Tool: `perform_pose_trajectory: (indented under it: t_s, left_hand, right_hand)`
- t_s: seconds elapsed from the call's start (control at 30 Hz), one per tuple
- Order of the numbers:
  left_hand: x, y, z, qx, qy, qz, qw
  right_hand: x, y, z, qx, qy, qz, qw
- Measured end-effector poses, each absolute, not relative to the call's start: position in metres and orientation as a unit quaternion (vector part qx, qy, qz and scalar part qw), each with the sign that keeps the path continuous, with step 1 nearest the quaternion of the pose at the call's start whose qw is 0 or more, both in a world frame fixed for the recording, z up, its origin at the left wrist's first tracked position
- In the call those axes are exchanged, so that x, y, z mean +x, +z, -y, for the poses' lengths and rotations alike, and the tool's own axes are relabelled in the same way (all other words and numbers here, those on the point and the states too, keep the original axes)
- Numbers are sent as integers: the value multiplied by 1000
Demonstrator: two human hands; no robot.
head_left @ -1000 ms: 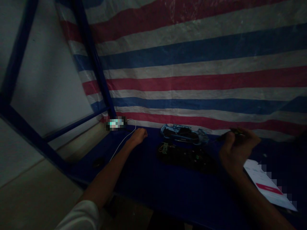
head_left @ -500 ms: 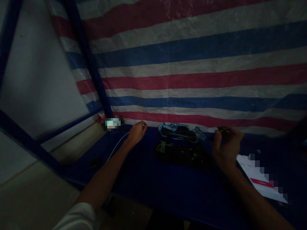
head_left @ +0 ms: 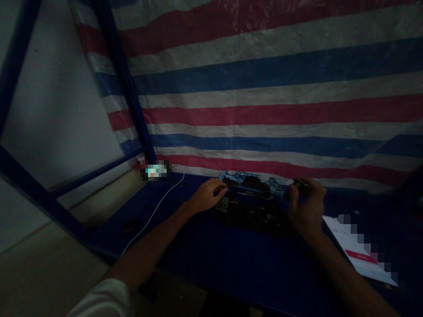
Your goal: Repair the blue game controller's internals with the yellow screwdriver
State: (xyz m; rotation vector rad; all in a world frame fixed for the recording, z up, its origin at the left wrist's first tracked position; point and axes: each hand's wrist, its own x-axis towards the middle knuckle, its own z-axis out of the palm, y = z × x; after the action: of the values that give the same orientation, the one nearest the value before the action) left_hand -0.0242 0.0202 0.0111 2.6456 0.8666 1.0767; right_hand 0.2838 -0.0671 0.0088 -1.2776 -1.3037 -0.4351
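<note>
Blue plastic shell (head_left: pixel 251 185): on table (head_left: pixel 185 246), just behind black circuit board (head_left: pixel 254 219) | left hand (head_left: pixel 207 197): curled, at shell's edge, holding unclear | right hand (head_left: pixel 307 204): narrow pinch on small dark part (head_left: pixel 299 184), above table | near: white cable (head_left: pixel 155 210), paper sheet (head_left: pixel 353 248)

No text can be read anywhere: the sheet of paper (head_left: pixel 342 237) on the blue table shows a red printed band (head_left: pixel 361 256), but its lettering is too small and partly pixelated.
</note>
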Motion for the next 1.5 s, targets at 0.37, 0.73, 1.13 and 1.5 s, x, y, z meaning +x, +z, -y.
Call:
perform_pose_trajectory:
  t_s: [0.37, 0.73, 1.13, 1.5]
  left_hand:
    - [-12, 12, -3, 924, 318, -184, 106]
    - [-10, 13, -1, 924, 315, -187, 110]
    - [-11, 10, -3, 926, 309, -193, 101]
    - [-10, 10, -2, 925, 312, -194, 92]
  right_hand:
    - [278, 13, 71, -572, -148, 561, 580]
    - [269, 18, 75, -544, -158, 587, 578]
    - [268, 19, 77, -566, -164, 549, 592]
    - [271, 23, 74, -554, -246, 578, 546]
